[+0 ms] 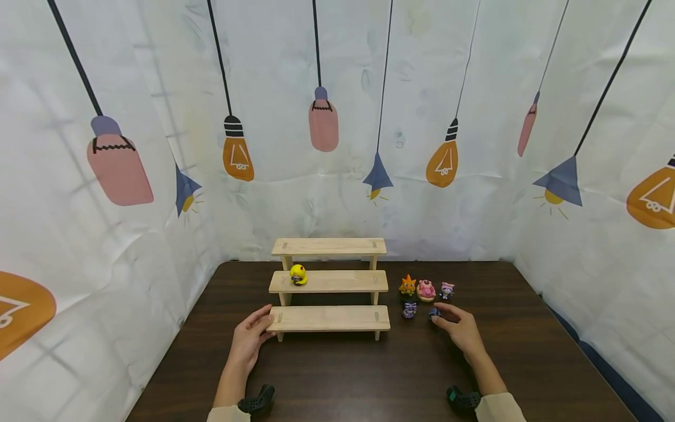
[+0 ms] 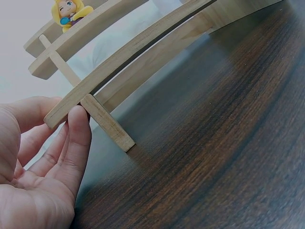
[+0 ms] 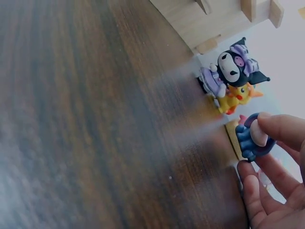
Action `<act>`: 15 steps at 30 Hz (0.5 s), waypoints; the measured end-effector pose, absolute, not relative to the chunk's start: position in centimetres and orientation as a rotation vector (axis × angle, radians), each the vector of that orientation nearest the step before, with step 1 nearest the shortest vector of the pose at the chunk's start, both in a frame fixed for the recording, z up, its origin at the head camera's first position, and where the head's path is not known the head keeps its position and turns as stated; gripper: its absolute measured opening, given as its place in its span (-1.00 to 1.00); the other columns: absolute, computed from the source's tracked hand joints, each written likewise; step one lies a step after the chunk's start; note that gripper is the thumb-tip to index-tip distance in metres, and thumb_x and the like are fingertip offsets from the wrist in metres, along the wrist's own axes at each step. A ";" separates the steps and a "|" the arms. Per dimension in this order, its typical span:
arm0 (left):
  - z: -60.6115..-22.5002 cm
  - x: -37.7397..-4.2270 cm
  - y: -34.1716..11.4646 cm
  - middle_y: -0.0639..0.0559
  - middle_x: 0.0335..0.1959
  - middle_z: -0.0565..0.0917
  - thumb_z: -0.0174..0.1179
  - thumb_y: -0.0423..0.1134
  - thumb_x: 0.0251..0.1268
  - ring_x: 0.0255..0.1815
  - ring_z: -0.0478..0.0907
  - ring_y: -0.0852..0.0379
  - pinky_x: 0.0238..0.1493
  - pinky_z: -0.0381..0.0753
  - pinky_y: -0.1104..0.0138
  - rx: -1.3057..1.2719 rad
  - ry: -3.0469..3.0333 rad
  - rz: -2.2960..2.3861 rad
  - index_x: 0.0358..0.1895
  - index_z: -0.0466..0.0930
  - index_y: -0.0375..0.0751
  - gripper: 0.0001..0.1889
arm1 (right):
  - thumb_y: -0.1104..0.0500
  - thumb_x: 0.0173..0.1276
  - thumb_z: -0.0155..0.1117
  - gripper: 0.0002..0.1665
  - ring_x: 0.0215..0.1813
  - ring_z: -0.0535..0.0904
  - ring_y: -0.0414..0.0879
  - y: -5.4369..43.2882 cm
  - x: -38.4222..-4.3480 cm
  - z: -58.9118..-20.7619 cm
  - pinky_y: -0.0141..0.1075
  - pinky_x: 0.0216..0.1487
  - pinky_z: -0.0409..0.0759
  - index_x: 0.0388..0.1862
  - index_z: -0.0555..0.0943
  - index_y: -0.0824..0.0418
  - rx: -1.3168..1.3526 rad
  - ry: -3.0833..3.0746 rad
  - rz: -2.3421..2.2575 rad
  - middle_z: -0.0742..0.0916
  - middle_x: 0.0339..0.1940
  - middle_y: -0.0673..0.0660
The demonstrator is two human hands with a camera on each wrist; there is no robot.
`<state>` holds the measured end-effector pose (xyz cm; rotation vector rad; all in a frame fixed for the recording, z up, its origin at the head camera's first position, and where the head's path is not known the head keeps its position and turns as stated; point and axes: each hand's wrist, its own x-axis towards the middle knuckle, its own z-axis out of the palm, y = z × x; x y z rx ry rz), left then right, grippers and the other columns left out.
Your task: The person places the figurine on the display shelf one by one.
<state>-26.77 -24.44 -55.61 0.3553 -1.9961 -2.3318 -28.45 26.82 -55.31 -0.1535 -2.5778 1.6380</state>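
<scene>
Two hands are working on the dark brown wooden desk [image 1: 337,375]: the left hand [image 1: 253,335] is resting at the 9 o'clock end of the bottom step of a pale three-tier wooden display stand [image 1: 329,281], its straight fingers [image 2: 78,131] touching the edge of that plank beside the leg, holding nothing. The right hand [image 1: 459,328] is lying at 3 o'clock from the stand, its thumb and fingertips [image 3: 279,129] pinching a small blue toy figure [image 3: 252,140] that is sitting on the desk. Just beside it, toward 9 o'clock, a black-and-purple toy figure [image 1: 409,309] is standing upright. Behind these, toward 12 o'clock, three more figures are lined up in a row: an orange spiky figure [image 1: 407,285], a pink round figure [image 1: 425,290] and a small pink-and-white figure [image 1: 446,290]. A yellow toy figure [image 1: 297,274] is sitting on the middle step, near its 9 o'clock end. A white curtain printed with hanging lamps [image 1: 337,129] is enclosing the desk.
</scene>
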 end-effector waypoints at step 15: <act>-55.7 -26.7 -24.5 0.26 -0.14 0.71 0.26 -0.20 0.47 -0.10 0.67 0.28 -0.10 0.72 0.40 0.347 -1.987 -2.336 0.49 0.38 -0.27 -0.41 | -0.06 0.35 0.47 -0.35 0.06 0.60 -0.21 26.3 -28.0 -54.0 -0.34 -0.07 0.62 0.34 0.60 0.16 -0.124 -2.535 1.685 0.69 0.23 0.25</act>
